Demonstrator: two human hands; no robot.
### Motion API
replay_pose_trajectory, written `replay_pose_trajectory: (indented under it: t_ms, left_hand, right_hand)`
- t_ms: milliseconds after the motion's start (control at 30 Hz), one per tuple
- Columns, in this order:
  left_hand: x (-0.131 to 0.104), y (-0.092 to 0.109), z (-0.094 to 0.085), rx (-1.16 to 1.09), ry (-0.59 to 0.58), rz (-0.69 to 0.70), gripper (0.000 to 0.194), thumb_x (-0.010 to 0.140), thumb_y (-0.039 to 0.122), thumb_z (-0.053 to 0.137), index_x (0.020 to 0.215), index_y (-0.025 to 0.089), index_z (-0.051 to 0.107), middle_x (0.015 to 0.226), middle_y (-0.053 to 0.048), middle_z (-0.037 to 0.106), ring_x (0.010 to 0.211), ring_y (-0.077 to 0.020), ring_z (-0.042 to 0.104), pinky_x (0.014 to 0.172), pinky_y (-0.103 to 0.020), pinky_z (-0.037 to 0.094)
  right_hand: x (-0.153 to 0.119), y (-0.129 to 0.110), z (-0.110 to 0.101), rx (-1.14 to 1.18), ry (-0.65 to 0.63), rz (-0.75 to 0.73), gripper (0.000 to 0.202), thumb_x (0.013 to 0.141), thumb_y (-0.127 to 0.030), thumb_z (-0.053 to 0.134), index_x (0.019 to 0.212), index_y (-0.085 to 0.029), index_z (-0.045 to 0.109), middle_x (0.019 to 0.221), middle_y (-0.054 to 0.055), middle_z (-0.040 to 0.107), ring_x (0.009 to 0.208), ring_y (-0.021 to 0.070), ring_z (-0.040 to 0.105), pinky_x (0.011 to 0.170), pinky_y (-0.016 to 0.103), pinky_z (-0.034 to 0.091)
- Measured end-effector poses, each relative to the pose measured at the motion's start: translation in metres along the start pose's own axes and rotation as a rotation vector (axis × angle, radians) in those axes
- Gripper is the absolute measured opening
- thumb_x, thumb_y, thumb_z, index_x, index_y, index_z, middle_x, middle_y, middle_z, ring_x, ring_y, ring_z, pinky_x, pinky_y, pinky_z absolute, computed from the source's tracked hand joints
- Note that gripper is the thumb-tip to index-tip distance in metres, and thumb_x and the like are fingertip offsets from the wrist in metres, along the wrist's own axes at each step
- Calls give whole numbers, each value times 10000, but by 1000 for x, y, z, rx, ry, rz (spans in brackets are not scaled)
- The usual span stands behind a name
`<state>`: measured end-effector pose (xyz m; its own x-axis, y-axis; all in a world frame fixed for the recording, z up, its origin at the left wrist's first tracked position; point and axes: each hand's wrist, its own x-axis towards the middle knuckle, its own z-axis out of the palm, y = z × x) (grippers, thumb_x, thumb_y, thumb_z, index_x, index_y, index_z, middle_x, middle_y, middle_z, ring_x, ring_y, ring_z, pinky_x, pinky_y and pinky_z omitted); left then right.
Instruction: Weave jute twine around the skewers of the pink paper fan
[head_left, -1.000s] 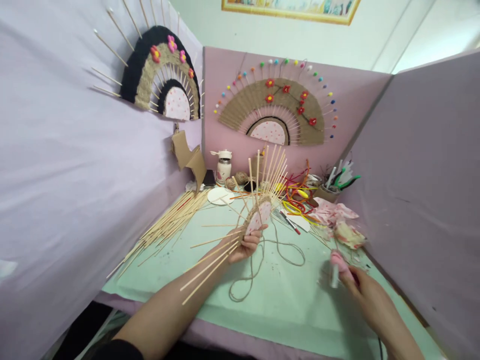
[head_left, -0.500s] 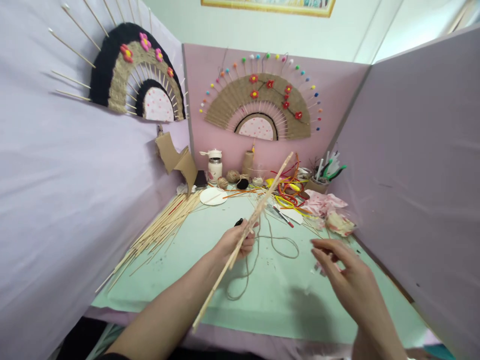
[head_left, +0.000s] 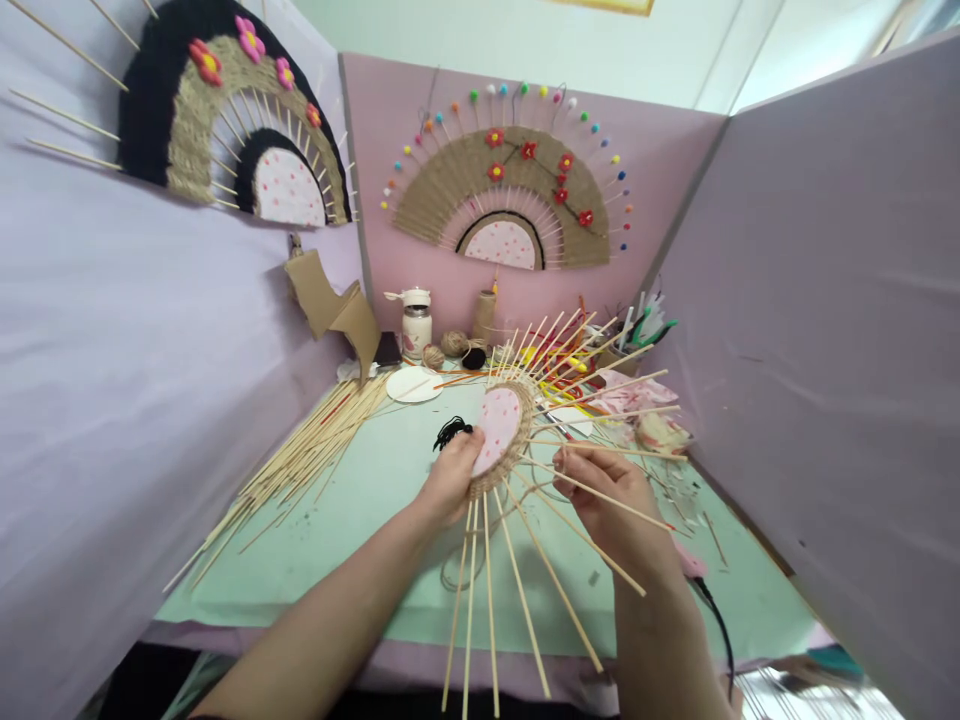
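My left hand [head_left: 452,474] grips the straight edge of a half-round fan piece [head_left: 500,425] with a pink-dotted face. Twine borders its curve, and several thin wooden sticks [head_left: 517,580] fan out from it. A black tassel-like bunch of yarn [head_left: 452,432] shows beside my left thumb. Close to the sticks on the right, my right hand [head_left: 606,490] has its thumb and fingers pinched together; what they hold is too small to make out. Loose twine [head_left: 463,575] loops on the table beneath the piece.
Loose sticks [head_left: 300,465] lie in a pile at left, near a white disc [head_left: 414,384]. At the back stand a bottle [head_left: 417,325] and twine balls [head_left: 454,344]. A pink tool [head_left: 690,560] with a black cord is partly behind my right wrist. Finished fans [head_left: 427,200] hang on the walls.
The fan piece, seen edge-on before, has been turned so its dotted face shows. My right hand has moved left to the sticks, its fingers now pinched. The view has shifted slightly.
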<state>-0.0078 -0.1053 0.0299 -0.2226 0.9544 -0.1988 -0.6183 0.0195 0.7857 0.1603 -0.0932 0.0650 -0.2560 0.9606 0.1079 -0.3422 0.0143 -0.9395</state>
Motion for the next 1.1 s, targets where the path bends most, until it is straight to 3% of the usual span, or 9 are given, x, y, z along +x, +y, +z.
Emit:
replay_pose_trajectory:
  t_ms: [200,533,867,1100]
  left_hand:
    - [-1,1,2,23,12,39,290,762,382,724,730,157,543,621,5,625,544,-100,564,532,-219,467]
    - [3,-3,0,41,17,86,456,583,503,812,678,167,518,615,29,604,571,-97,548,542,-214,431]
    - [4,-4,-2,99,17,121,525,544,576,795,686,178,483,606,42,579,555,-94,517,531,-217,401]
    - [11,-6,-8,238,68,262,489,624,574,750,680,186,457,571,69,503,530,-81,461,498,-208,339]
  right_hand:
    - [-4,1,-3,16,-23,26,183,612,-289,840,689,-180,715,620,-10,564,581,104,453,551,251,356]
    - [-2,8,-7,17,-65,-9,186,688,-344,798,772,-202,713,700,5,598,581,105,475,538,246,376]
    - [-2,11,-6,30,-2,-31,171,656,-312,820,752,-206,726,659,-6,616,560,103,503,534,255,382]
    - [3,10,-4,44,71,-23,231,568,-332,857,683,-185,721,565,-10,585,516,103,480,497,258,368]
